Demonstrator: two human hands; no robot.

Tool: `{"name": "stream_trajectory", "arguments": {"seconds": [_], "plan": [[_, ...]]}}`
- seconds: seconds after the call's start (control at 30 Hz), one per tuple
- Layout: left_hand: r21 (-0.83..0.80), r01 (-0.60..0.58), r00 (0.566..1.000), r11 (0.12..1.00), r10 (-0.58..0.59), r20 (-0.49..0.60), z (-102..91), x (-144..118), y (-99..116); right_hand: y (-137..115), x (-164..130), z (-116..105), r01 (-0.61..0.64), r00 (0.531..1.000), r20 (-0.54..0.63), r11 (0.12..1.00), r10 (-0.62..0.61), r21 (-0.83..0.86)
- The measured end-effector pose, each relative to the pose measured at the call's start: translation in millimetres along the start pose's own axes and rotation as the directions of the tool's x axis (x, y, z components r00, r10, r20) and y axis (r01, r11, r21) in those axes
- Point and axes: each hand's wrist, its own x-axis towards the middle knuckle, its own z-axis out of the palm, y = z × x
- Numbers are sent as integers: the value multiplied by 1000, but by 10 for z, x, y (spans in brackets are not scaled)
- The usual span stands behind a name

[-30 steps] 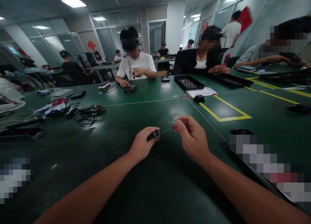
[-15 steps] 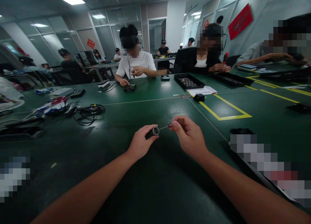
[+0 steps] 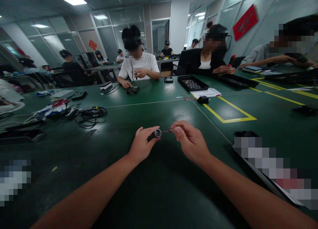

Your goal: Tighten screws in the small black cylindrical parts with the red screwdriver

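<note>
Two hands: both are working low over the green table (image 3: 159, 196), close together; neither is resting flat on it.
Left hand (image 3: 142, 147): it is pinching a small dark cylinder (image 3: 156, 134) between thumb and fingers, its round glassy end facing the right hand; the grip is looking closed and steady.
Right hand (image 3: 191, 143): it is clenching round a thin red-handled tool (image 3: 171, 130), only the red tip and a fine metal shaft showing past the fingertips; the rest of the handle is hiding in the fist.
Contact: the shaft is reaching right to the face of the cylinder; whether it is actually seated in something there is too small to tell.
Progress: I am judging this as mid-job; the part is gripped and the tool is lined up on it, so the picking up is done, while the fine work at the cylinder's end is looking unfinished; no loose screws or parts are showing near the hands.
Surroundings: a tangle of black cables (image 3: 90, 115) is lying well off to the left; a black tray (image 3: 193, 83) is sitting far across the table; yellow tape lines (image 3: 230, 113) are marking a bay on the right.
Others: a person in a white shirt (image 3: 139, 67) is sitting opposite, handling their own small item.
</note>
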Motion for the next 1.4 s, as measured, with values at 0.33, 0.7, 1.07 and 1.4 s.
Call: {"name": "stream_trajectory", "arguments": {"seconds": [0.33, 0.7, 1.07, 1.4], "plan": [[6, -51, 999, 999, 51, 17, 26, -13, -52, -11, 3, 22, -59, 988, -146, 995, 48, -76], [30, -58, 997, 998, 57, 45, 24, -26, -41, 41, 41, 26, -95, 975, -204, 995, 93, 0], [22, -29, 999, 999, 28, 33, 26, -10, -22, 25, 45, 16, -127, 980, -157, 990, 118, -54], [26, -26, 999, 999, 25, 46, 36, -10, -15, 29, 35, 38, -95, 983, -171, 988, 73, -123]]}}
